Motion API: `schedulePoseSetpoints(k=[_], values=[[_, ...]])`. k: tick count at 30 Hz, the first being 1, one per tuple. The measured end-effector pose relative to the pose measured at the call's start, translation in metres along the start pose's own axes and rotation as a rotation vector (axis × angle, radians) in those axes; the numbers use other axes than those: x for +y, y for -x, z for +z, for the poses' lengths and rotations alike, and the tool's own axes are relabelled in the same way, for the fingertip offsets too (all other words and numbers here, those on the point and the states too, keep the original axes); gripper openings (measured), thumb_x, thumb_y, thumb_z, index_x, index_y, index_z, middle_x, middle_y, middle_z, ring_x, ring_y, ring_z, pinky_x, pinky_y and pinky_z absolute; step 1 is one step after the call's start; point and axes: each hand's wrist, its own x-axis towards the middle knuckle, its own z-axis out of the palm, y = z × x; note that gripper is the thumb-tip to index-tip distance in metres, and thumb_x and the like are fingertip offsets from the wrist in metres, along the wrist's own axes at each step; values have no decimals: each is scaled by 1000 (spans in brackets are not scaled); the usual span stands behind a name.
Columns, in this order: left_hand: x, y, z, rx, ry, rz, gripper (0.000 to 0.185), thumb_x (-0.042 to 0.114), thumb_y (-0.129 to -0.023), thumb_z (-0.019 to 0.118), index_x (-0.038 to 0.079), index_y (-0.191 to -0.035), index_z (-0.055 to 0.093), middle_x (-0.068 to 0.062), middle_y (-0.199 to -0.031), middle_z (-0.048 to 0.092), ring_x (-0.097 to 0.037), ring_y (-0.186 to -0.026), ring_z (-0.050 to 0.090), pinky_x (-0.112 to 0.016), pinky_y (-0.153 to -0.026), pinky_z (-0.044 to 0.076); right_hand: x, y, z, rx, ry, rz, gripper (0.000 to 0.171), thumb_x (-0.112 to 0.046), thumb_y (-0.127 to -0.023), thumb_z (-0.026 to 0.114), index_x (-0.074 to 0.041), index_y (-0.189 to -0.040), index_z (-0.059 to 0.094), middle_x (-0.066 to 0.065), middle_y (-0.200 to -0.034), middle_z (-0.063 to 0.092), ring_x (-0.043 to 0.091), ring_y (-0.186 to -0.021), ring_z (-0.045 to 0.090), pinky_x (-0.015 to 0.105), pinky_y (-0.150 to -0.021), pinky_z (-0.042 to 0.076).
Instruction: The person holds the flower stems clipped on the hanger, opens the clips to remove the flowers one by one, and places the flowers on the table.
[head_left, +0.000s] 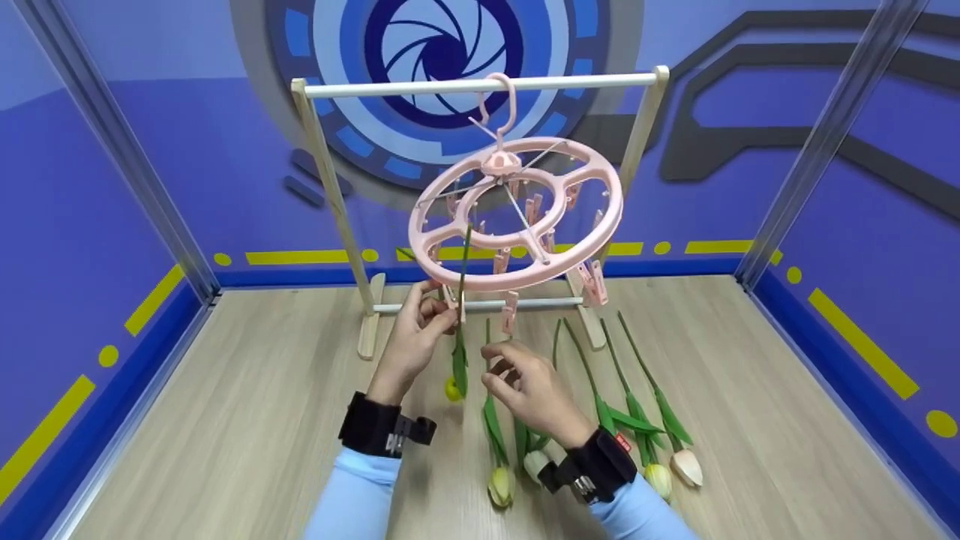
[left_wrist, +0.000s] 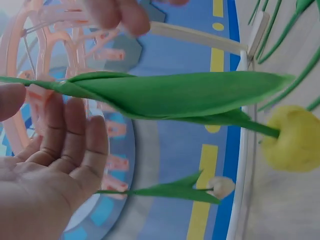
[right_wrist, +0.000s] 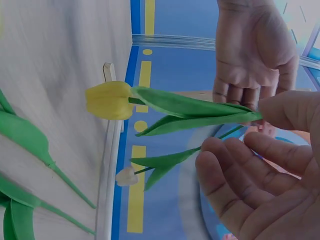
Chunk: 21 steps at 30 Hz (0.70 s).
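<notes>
A round pink clip hanger [head_left: 517, 281] hangs by its hook, with several pink clothespins [head_left: 510, 313] below its rings. At its near left side, my left hand [head_left: 409, 337] pinches a clothespin by the stem of a yellow tulip [left_wrist: 295, 137]. The tulip hangs head down, its green leaf [left_wrist: 175, 95] below the hand; whether the clip bites the stem is hard to see. To the right, my right hand [head_left: 532, 386] hovers with loosely bent fingers, holding nothing. Beyond the yellow tulip, a whitish tulip [right_wrist: 127, 176] also hangs head down.
A wooden stand with a white top bar [head_left: 405, 88] carries the hanger. Several artificial tulips lie on the wooden table [head_left: 247, 420], including a pale yellow one [head_left: 501, 487] and a cream one [head_left: 686, 469] at the right. Blue patterned walls [head_left: 135, 172] enclose the table on three sides.
</notes>
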Motion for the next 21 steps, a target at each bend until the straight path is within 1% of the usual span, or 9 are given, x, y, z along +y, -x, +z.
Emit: schedulePoseSetpoints(k=[4, 8, 11, 16, 21], values=[[2, 6, 7, -12, 24, 56, 47, 1, -103, 56, -1, -147, 39, -6, -94, 62, -19, -91, 63, -38, -88, 53, -2, -1, 1, 24, -28, -1, 29, -5, -97, 70, 2, -124, 66, 13, -114, 69, 23, -88, 71, 29, -70, 59], [4, 12, 15, -12, 46, 91, 45, 0, -103, 58, -3, -143, 39, -6, -93, 63, -17, -90, 63, -32, -85, 52, -2, -1, 2, 51, -44, -26, 27, -6, -97, 70, 2, -123, 66, 14, -112, 69, 24, -88, 70, 30, -69, 59], [4, 17, 21, -6, 44, 115, 42, 0, -102, 59, -5, -139, 39, -9, -94, 65, -16, -90, 63, -29, -83, 52, -1, -1, 4, 62, -57, -46, 26, -6, -97, 70, 2, -121, 67, 15, -110, 69, 25, -88, 70, 31, -69, 59], [2, 26, 31, 33, 6, 144, 41, 2, -102, 61, -5, -135, 38, -15, -95, 67, -15, -87, 62, -26, -82, 50, 1, 1, 7, 73, -60, -40, 23, -7, -97, 71, 1, -119, 68, 11, -106, 69, 23, -87, 69, 31, -69, 58], [1, 36, 39, 76, 0, 157, 41, 4, -102, 63, -3, -133, 38, -15, -97, 67, -16, -88, 63, -26, -79, 49, 3, 2, 12, 109, -44, -49, 19, -6, -96, 71, -1, -114, 70, 8, -99, 70, 20, -84, 68, 33, -66, 58]])
